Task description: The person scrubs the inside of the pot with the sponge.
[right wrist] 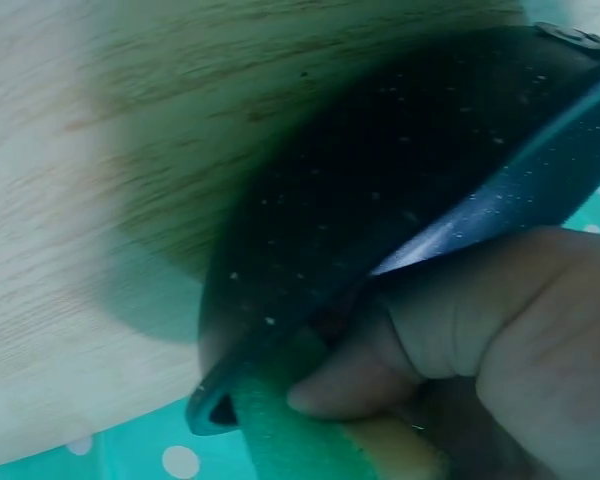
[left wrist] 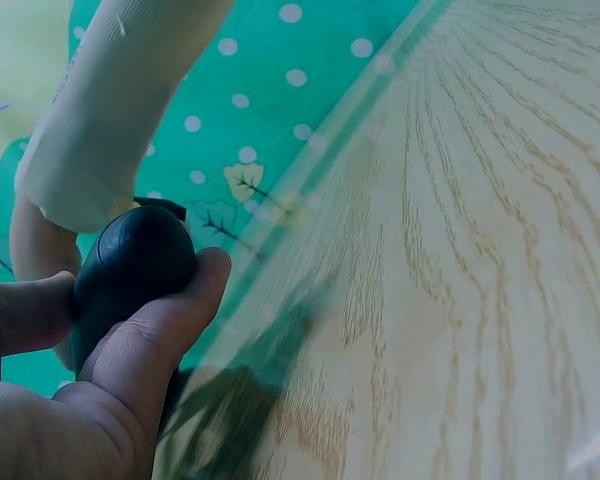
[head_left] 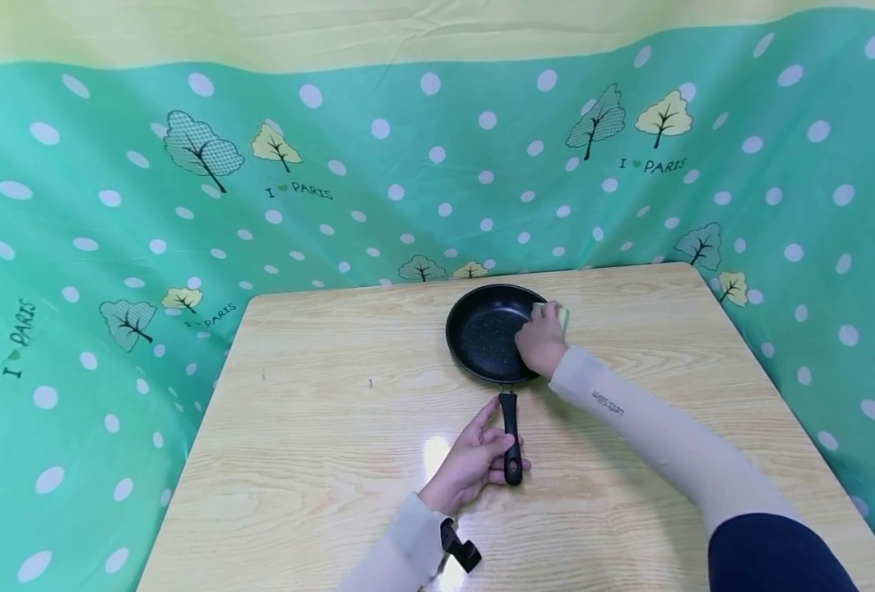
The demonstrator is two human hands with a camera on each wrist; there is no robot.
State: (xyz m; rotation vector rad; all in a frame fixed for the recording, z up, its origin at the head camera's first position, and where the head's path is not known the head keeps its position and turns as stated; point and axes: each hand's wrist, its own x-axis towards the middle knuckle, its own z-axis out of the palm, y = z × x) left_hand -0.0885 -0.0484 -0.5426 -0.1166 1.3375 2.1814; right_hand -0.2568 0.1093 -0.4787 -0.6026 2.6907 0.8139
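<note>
A black speckled frying pan (head_left: 485, 333) is at the far middle of the table, its handle (head_left: 510, 423) pointing toward me. My left hand (head_left: 473, 460) grips that handle, thumb on one side and fingers reaching beneath it. In the left wrist view the rounded handle end (left wrist: 145, 250) sits between thumb and finger. At the pan's right rim, my right hand (head_left: 541, 339) pinches a green and yellow sponge (right wrist: 295, 430). The right wrist view shows the sponge against the rim, with the thumb pressing on its green side and the other fingers mostly hidden.
The light wood-grain table (head_left: 319, 444) reaches back to a green dotted curtain (head_left: 363, 181), which also hangs at both sides. A black strap (head_left: 460, 545) is around the left wrist. The right forearm crosses over the table's right part.
</note>
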